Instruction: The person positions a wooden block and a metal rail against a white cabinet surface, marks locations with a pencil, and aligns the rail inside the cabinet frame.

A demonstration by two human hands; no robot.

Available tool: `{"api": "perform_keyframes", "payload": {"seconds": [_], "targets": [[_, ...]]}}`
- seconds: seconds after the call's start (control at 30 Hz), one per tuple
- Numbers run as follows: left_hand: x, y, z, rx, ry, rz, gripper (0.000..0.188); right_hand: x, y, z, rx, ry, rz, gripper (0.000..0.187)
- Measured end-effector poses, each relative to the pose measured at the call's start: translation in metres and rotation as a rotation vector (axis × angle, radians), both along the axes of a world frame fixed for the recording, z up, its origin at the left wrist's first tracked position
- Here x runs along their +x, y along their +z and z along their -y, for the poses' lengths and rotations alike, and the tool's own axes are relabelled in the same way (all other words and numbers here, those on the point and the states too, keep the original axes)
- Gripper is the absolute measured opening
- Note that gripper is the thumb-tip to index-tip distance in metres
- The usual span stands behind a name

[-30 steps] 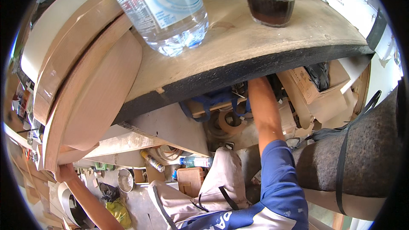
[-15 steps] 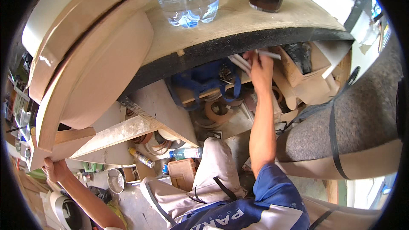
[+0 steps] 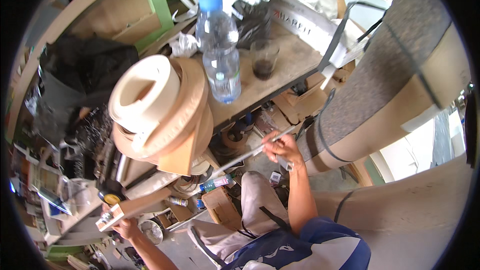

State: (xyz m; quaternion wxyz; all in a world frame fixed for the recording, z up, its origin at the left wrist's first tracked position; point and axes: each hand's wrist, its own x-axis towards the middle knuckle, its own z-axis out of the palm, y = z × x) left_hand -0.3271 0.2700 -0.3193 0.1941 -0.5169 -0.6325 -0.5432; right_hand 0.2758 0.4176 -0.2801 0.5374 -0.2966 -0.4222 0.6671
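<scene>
My right hand (image 3: 282,149) is closed around a long, thin grey metal bar (image 3: 240,158) that slants down to the left. A second, short metal piece with a square end (image 3: 287,164) sticks out below the same palm. At the lower left, my left hand (image 3: 127,227) grips a narrow wooden board (image 3: 145,204) from beneath; its fingers are partly hidden. A small shiny metal fitting (image 3: 105,217) shows at the board's near end. Rolls of beige edging band (image 3: 150,100) are piled on the bench just beyond the board.
On the workbench (image 3: 295,50) stand a water bottle (image 3: 222,70) and a clear cup of dark liquid (image 3: 263,60). A large strapped roll of grey material (image 3: 360,85) leans on the right. Below lie an orange-brown case (image 3: 222,205), a green-capped bottle (image 3: 216,183) and a metal bowl (image 3: 151,232).
My right hand has come out from under the bench, drawing the metal bar toward me. My left hand now holds the wooden board lower and tilted. The view has shifted back, showing more bench.
</scene>
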Motion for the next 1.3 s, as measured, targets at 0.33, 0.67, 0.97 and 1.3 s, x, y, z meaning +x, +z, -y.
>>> {"api": "perform_keyframes", "payload": {"seconds": [0.33,0.67,0.97,1.3], "targets": [[0.13,0.159,0.056,-0.258,-1.118,1.359,0.066,-0.028,0.182,0.081,-0.072,0.329,0.007,0.024],[0.251,0.303,0.033,-1.01,-1.618,1.439,0.061,-0.029,0.356,0.172,-0.102,0.295,0.146,0.025],[0.285,0.293,0.045,-1.404,-2.082,1.691,0.075,-0.033,0.379,0.296,0.142,-0.062,0.272,0.052],[0.341,0.344,0.078,-1.723,-1.965,0.945,0.066,-0.086,0.345,0.43,-0.418,-0.965,0.158,0.029]]}}
